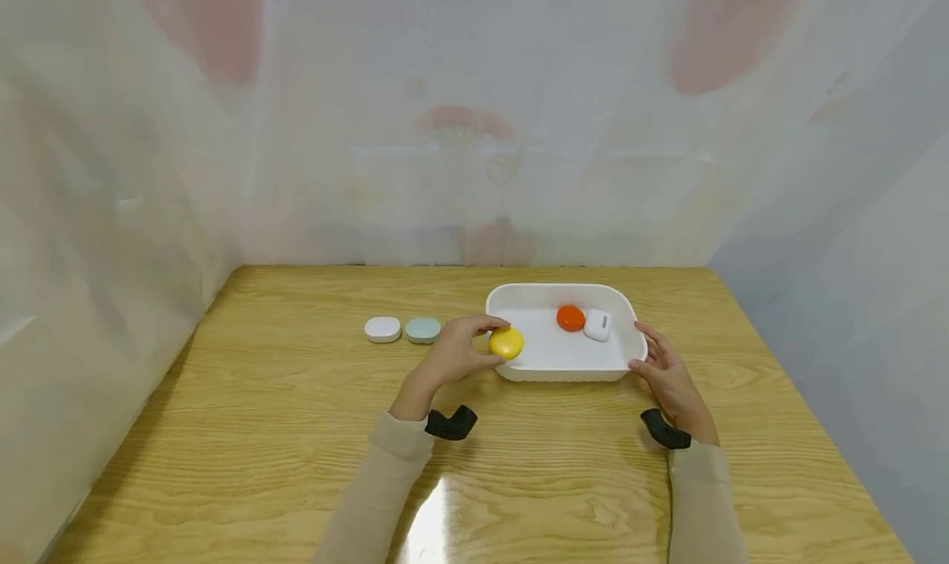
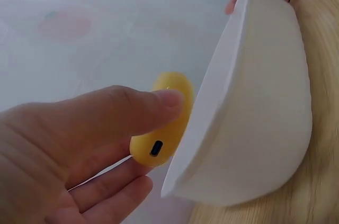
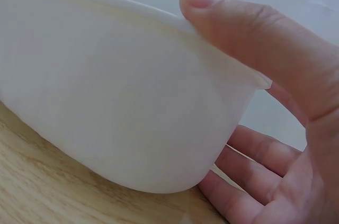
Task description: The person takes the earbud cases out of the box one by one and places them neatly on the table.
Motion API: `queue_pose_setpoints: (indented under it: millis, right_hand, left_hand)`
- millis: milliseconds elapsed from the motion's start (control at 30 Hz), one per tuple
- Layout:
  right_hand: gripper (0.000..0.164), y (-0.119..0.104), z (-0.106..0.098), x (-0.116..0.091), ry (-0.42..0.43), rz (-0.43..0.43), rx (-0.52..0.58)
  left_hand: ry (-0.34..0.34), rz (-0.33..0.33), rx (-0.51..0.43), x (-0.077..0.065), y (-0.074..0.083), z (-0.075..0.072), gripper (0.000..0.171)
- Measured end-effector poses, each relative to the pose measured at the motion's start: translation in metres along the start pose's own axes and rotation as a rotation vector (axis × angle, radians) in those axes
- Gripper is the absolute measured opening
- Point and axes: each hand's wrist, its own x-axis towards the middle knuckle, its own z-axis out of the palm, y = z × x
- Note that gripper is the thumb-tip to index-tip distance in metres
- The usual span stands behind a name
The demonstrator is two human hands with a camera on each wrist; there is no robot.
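Note:
Between the thumb and fingers of my left hand (image 1: 460, 351) is a yellow rounded earbud case (image 1: 507, 343), held over the left end of a white tray (image 1: 563, 375). A small dark charging port shows on the case's edge in the left wrist view. My right hand (image 1: 670, 380) grips the tray's right end, its thumb on the rim and the other fingers against the outer wall, as the right wrist view shows. Inside the tray lie an orange-red rounded case (image 1: 570, 318) and a white earbud case (image 1: 597, 325), side by side toward the right.
Left of the tray, a white oval case (image 1: 382, 329) and a pale green oval case (image 1: 423, 330) stand on the wooden table (image 1: 282, 432). The green one is close to my left hand. A pale patterned curtain (image 1: 593, 177) hangs behind the table's far edge.

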Motion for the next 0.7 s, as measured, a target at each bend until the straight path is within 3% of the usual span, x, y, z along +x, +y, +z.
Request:
queue_pose_setpoints:
  millis: [200,333,700]
  right_hand:
    - [0.061,-0.001,-0.001,0.001,-0.013,-0.032,0.020]
    - [0.060,0.000,-0.001,0.001,-0.021,-0.042,0.030]
    - [0.060,-0.001,0.000,-0.001,-0.021,-0.020,0.020]
  left_hand:
    - [-0.022,-0.042,-0.093,-0.007,-0.016,-0.019,0.047]
    - [0.000,-0.095,-0.070,-0.012,-0.026,-0.034,0.048]
    - [0.030,-0.112,-0.022,-0.034,-0.048,-0.055,0.049]
